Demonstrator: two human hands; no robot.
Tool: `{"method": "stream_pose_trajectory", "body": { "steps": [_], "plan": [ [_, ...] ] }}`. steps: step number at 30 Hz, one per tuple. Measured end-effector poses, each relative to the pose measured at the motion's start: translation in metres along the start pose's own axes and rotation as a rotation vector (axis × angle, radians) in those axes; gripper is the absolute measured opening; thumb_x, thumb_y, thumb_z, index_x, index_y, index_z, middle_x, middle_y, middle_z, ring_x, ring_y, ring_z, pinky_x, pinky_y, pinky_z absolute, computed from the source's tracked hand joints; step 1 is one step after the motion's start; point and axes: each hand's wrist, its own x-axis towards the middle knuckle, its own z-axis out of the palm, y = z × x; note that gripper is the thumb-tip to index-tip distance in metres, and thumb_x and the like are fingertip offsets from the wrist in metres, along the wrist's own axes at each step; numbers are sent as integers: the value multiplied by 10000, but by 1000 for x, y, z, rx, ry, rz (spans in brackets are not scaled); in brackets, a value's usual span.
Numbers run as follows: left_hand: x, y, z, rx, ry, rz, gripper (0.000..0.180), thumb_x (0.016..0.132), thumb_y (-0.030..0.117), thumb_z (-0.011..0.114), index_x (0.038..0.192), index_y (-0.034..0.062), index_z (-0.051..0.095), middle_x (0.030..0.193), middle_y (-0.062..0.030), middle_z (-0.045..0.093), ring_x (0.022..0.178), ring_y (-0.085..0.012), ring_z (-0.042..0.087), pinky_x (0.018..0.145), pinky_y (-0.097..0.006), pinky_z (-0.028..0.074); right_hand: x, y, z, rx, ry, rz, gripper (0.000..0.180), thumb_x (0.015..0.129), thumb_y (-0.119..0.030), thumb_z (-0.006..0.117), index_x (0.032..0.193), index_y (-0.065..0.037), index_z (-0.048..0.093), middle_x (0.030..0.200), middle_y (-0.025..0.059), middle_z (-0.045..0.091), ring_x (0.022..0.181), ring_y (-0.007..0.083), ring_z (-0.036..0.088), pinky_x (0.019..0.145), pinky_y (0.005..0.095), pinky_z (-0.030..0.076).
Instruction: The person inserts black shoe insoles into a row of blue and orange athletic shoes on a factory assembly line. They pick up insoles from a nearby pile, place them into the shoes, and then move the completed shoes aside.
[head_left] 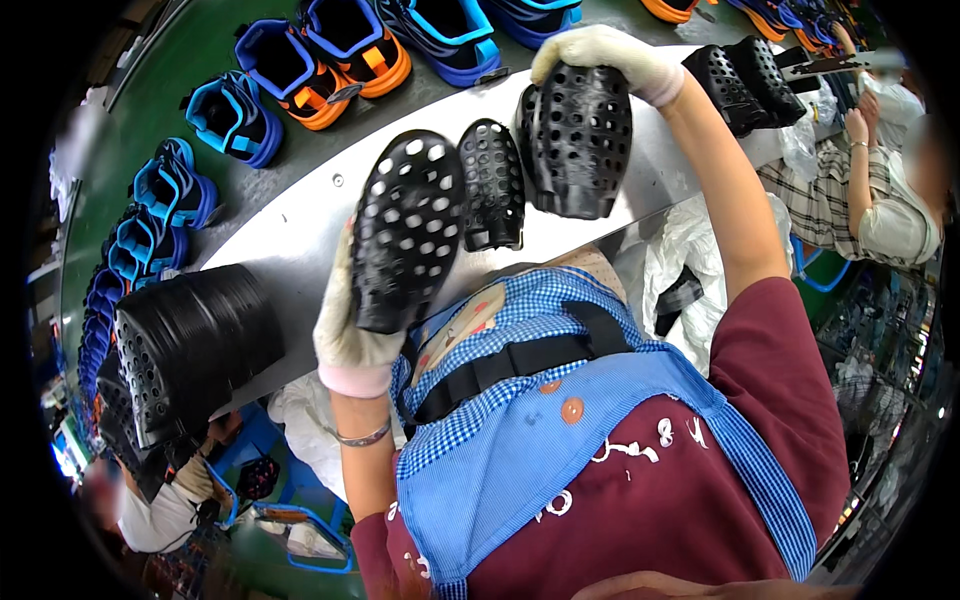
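Observation:
Gripped in my gloved left hand (352,335) is a black plastic shoe tree (410,225) full of round holes, tilted up above the metal work surface (290,235). My gloved right hand (612,55) has its fingers closed over the top of another perforated black shoe tree (582,145). A further one partly shows behind its left side. Between my hands a narrower black shoe tree (492,185) rests on the metal surface, toe part pointing away from me. The undersides of the pieces are mostly hidden.
A nested stack of black shoe trees (205,340) lies at the left, with more black shoe trees (735,85) at the right. Blue and orange sneakers (235,118) line the green conveyor (330,130) beyond. Co-workers (880,190) sit at either side.

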Motion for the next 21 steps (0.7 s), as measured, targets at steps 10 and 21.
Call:
{"method": "stream_pose_trajectory", "body": {
  "steps": [10,21],
  "plan": [
    [39,-34,28,-235,-103,-124,538,1014,148,414,1518,39,262,1531,-168,352,1386,-323,399,1161,-511,323,-12,37,3,-433,502,-48,434,938,-382,591,1092,14,681,1012,139,694,961,227,644,901,313,478],
    [83,-84,102,901,-165,-137,504,939,132,621,1395,5,451,1201,-101,585,1085,-169,572,968,-321,466,-55,-36,48,65,729,-85,436,964,-170,529,1363,6,505,1138,67,631,1047,118,581,959,257,439]
  ]
}}
